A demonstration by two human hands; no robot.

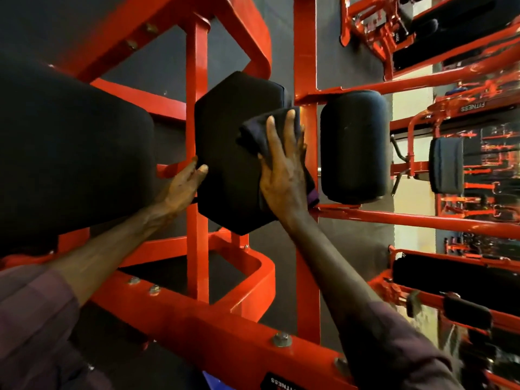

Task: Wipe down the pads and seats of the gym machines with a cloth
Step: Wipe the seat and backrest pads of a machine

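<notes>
two hands are on one black pad [230, 153]. i see the right hand [282, 170] spread flat, fingers straight, pressing a dark cloth [254, 130] on the pad's face. the cloth is bunched under the palm, and part of it is hidden by the hand. the left hand [183, 187] holds the pad's far edge, with fingertips curled round it. the pad has six sides, and its long side runs up and down in my view. just past the right hand sits a round roller pad [354, 147]. beside the left hand, a big black seat [70, 153] is cut off. red frame [197, 130] bars run behind the pad.
</notes>
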